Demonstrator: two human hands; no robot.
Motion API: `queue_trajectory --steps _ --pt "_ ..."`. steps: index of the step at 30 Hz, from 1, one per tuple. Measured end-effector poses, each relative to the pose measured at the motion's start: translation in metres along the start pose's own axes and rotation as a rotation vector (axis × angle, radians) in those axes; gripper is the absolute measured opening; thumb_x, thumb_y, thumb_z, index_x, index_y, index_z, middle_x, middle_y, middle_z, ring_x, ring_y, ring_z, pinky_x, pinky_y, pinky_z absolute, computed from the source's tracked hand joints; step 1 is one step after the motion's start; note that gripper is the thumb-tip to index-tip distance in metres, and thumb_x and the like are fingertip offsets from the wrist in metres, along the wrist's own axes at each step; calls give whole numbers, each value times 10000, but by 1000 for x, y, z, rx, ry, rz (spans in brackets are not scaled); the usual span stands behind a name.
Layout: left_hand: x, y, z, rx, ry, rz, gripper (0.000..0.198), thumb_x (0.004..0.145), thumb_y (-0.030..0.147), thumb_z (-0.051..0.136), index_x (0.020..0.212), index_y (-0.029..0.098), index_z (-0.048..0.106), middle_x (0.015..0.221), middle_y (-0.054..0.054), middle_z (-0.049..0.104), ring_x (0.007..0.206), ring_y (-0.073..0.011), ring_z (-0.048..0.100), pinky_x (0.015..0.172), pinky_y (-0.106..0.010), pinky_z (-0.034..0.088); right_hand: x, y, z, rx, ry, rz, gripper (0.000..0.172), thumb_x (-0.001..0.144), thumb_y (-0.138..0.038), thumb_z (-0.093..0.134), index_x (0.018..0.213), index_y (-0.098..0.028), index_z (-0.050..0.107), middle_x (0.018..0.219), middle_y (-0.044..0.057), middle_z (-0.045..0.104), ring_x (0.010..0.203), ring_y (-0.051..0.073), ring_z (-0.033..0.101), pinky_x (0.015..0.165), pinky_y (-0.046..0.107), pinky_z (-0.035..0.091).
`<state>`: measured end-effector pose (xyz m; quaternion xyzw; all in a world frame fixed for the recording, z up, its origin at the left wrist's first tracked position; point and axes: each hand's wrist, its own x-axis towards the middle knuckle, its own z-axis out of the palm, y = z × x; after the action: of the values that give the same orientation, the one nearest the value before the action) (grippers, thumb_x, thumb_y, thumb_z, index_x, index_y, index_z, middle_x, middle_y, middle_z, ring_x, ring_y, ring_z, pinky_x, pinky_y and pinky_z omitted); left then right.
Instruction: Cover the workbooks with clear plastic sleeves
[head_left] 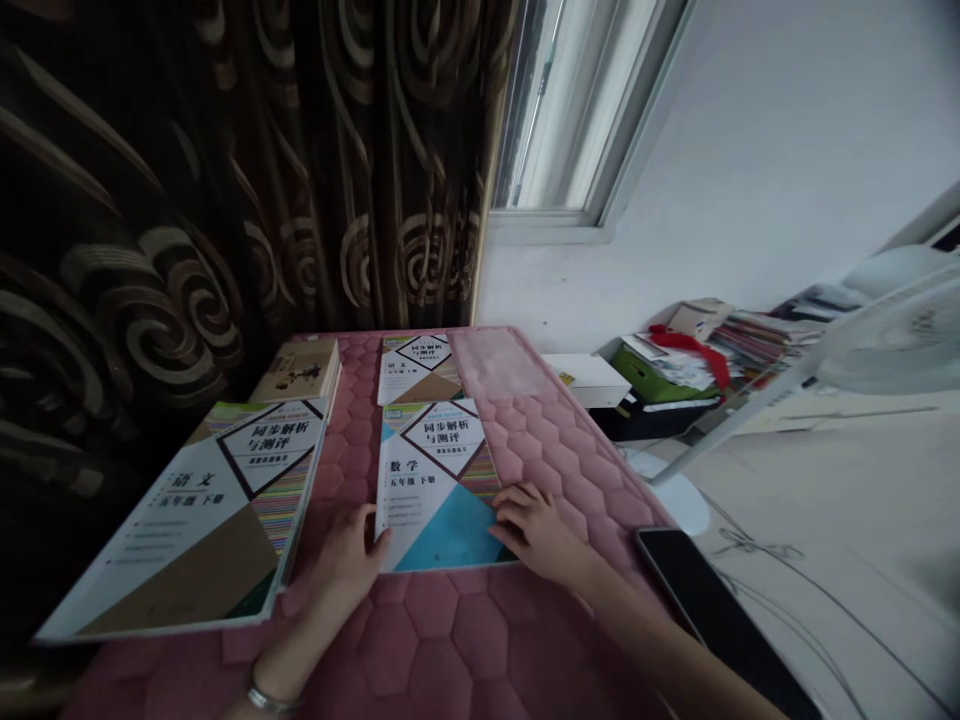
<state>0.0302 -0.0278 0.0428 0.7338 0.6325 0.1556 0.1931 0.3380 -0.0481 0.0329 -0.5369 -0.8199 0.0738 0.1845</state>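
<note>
A blue, white and brown workbook (441, 490) with Chinese print on its cover lies flat in front of me on the pink quilted cover (457, 630). My left hand (354, 545) is at its lower left edge, thumb and finger curled against the side. On the right edge, my right hand (536, 525) has its bent fingers and thumb gripping the border of the book. Just behind it lies a similar workbook (409, 372), partly covered at its near edge. To the left is a larger-looking brown and white workbook (202, 520), seemingly on top of others.
A stack of books with a tan cover (300, 370) stands at the back left, beside a dark patterned curtain (300, 180). A black phone or tablet (720, 620) lies at the right edge. Beyond are a white box (589, 380), paper piles (667, 365), cables and a white fan (885, 340).
</note>
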Motion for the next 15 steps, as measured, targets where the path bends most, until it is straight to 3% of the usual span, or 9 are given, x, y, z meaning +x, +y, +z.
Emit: queue_trajectory --steps 4,6,9,12,15 --pt "19 12 12 77 -95 -137 161 888 213 495 1014 153 574 1075 -170 708 1005 -249 684 844 -347 500 64 3 14 -59 -25 -5 155 914 -337 588 871 -216 675 1082 59 647 1046 227 568 921 409 433" --pt "22 11 17 40 -93 -151 98 877 173 496 957 170 553 1070 -164 710 1012 -234 683 838 -327 496 99 7 18 -77 -49 7 153 916 -319 582 981 -210 668 1163 73 622 1114 224 552 958 391 425" --pt "18 -1 18 -68 -86 -128 100 850 118 497 897 205 515 1032 -115 718 962 -196 694 796 -292 501 144 14 20 -118 -98 63 308 920 -304 564 1209 -204 602 1325 98 558 1244 233 489 1029 371 390" --pt "16 -14 10 -81 -85 -111 186 819 63 487 914 222 509 958 -68 728 907 -179 703 755 -269 497 171 22 17 -141 -118 125 384 939 -300 518 1305 -186 548 1380 123 534 1270 254 481 1032 364 396" --pt "25 -15 -5 51 -56 -181 288 826 31 428 1027 206 535 938 -96 733 882 -219 707 733 -308 484 177 30 16 -155 -107 212 379 960 -311 468 1292 -155 563 1364 154 550 1264 282 491 1023 376 404"
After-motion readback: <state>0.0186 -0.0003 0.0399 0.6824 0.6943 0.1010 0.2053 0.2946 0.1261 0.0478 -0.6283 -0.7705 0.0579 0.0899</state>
